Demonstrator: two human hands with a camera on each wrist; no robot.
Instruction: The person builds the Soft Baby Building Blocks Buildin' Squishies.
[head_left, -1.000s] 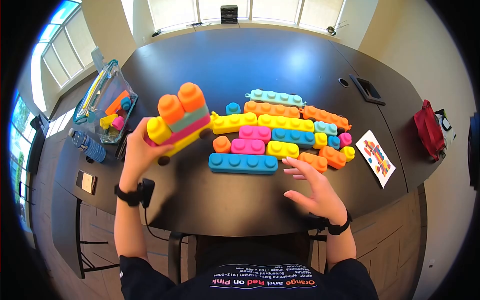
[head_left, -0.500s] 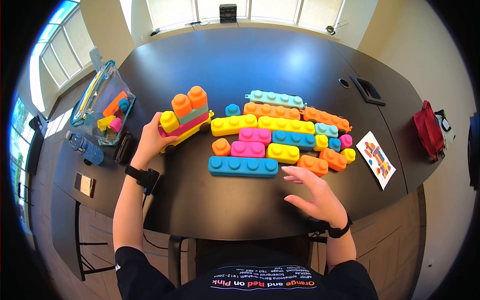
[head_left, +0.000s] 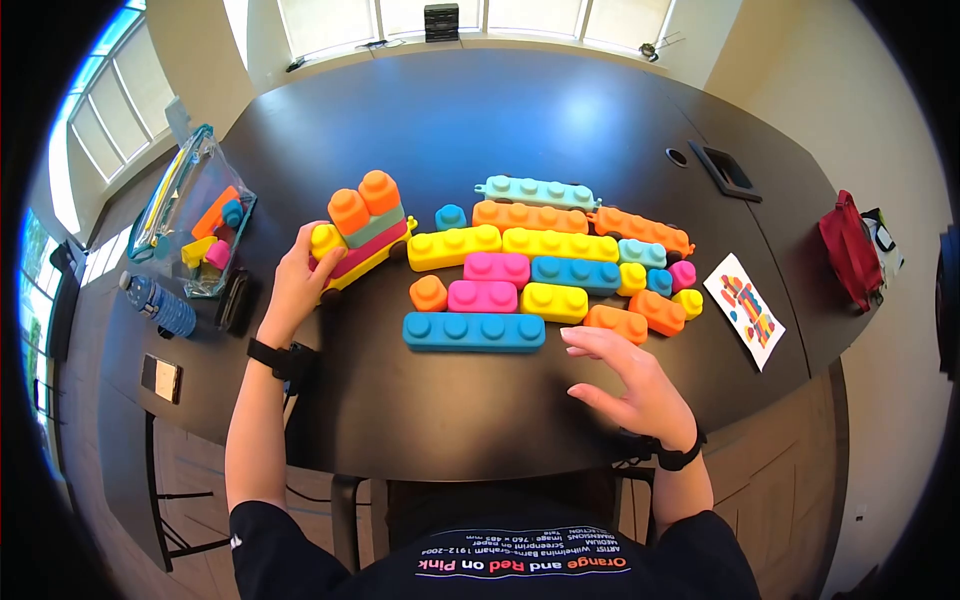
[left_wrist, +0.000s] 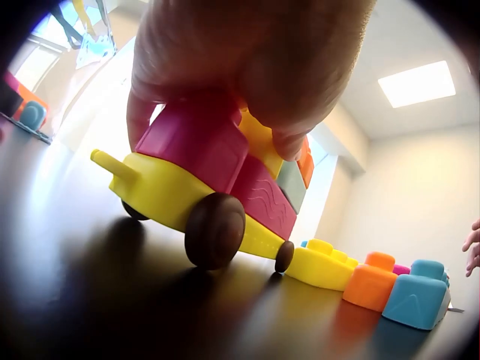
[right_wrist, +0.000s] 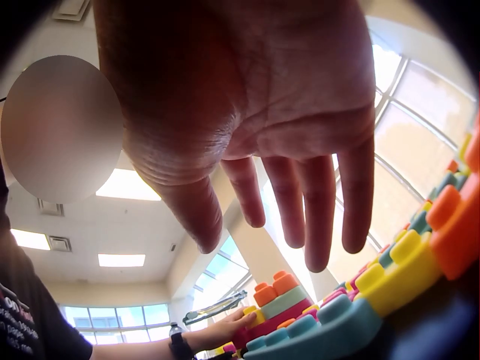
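Observation:
My left hand (head_left: pixel 292 288) grips a wheeled toy block car (head_left: pixel 372 250) by its near end, thumb and fingers around the yellow and pink blocks. The car has a yellow base, pink and grey-green layers and two orange blocks on top. In the left wrist view its brown wheels (left_wrist: pixel 215 231) are right at the tabletop. My right hand (head_left: pixel 637 385) holds nothing, its fingers loosely extended near the long blue block (head_left: pixel 473 332) and an orange block (head_left: pixel 617 322). The right wrist view shows that palm, with fingers hanging apart above the blocks.
Rows of yellow, pink, blue and orange blocks lie mid-table, with a wheeled light-teal base (head_left: pixel 538 190) behind them. A clear bag (head_left: pixel 200 225) of blocks, a water bottle (head_left: pixel 158 305) and a phone (head_left: pixel 161 379) are at left. A printed picture sheet (head_left: pixel 746 312) lies at right.
My left hand has lowered the toy block car from a raised, tilted position to the tabletop, left of the yellow blocks. My right hand has stayed nearly still.

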